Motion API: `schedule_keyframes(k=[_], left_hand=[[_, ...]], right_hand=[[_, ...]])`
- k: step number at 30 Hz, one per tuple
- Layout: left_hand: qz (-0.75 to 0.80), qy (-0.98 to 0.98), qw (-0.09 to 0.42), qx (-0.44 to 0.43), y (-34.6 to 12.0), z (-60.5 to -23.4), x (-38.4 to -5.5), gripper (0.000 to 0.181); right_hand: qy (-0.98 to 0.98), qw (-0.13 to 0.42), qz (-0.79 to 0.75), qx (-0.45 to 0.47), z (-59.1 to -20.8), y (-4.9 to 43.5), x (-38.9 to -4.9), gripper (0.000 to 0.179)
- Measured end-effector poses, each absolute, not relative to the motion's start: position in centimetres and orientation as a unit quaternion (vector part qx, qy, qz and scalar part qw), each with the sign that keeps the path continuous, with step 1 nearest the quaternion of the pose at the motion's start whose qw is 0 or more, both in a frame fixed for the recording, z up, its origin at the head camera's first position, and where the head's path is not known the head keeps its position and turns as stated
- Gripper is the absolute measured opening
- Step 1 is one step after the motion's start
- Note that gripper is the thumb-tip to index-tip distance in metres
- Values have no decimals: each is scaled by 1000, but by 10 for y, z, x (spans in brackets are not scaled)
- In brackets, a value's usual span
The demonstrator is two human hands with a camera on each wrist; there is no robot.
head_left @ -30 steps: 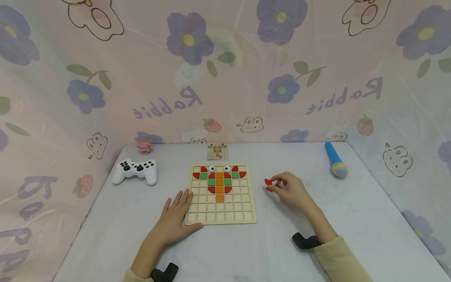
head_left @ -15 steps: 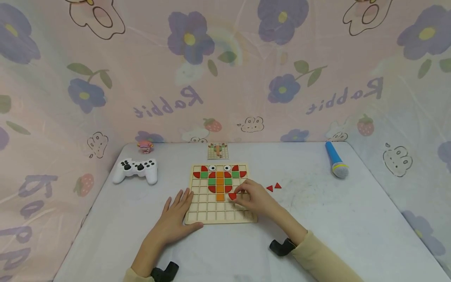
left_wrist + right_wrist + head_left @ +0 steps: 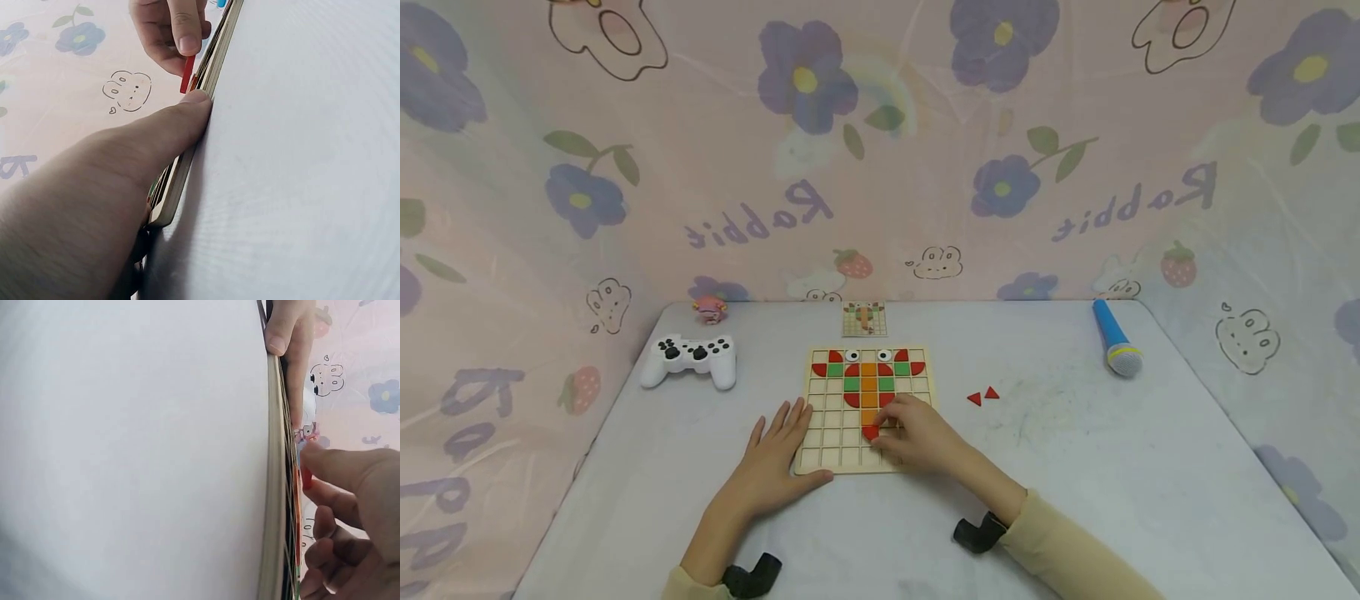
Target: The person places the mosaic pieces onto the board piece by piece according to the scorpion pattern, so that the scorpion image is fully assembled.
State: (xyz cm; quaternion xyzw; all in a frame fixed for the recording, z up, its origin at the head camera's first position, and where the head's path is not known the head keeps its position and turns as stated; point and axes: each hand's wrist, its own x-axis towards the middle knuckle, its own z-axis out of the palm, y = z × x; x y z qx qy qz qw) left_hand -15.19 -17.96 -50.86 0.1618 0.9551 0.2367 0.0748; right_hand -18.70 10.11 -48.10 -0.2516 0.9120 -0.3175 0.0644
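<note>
A wooden grid board (image 3: 837, 457) lies on the table, with red, green and orange tiles forming a figure with two eye tiles along its upper rows. My right hand (image 3: 921, 437) pinches a red tile (image 3: 870, 433) between thumb and fingers, just below the lowest orange tile (image 3: 868, 417). In the left wrist view this red tile (image 3: 187, 75) stands on edge, close over the board. My left hand (image 3: 772, 465) rests at the board's left side, fingers spread, its thumb along the near edge. Two red triangle tiles (image 3: 983, 396) lie right of the board.
A small picture card (image 3: 864, 319) with a similar figure lies behind the board. At the left are a white game controller (image 3: 689, 361) and a pink figurine (image 3: 710, 309). A blue toy microphone (image 3: 1116, 337) lies at the right. Patterned cloth (image 3: 880, 167) hangs behind the table.
My right hand has moved left from beside the board to over it, bringing the red tile below the orange column. The two triangles stay on the table. My left hand has kept its place.
</note>
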Motion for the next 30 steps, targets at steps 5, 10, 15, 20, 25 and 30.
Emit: schedule_keyframes(k=[5,10,15,20,25,30], left_hand=[[238,955,69,163,-180,-509,-152,111],[241,955,64,161,-180,-509,-151,111],[241,954,76,159,-180,-509,-151,111],[238,955,80,159,-180,-509,-151,112],[238,955,75,161,-180,-508,-151,111],[238,955,74,162,-179,-508,-152,111]], right_hand=[[915,59,-304,-258,-485,101,-188,20],[913,59,-309,-261,-489,101,-188,22],[909,47,-325,-256,-490,102,-187,23],[907,34,-325,-265,-491,104,-186,18],[909,38,-321,-262,-491,104,-186,16],[911,40,-320,-258,-491,104,-186,15]])
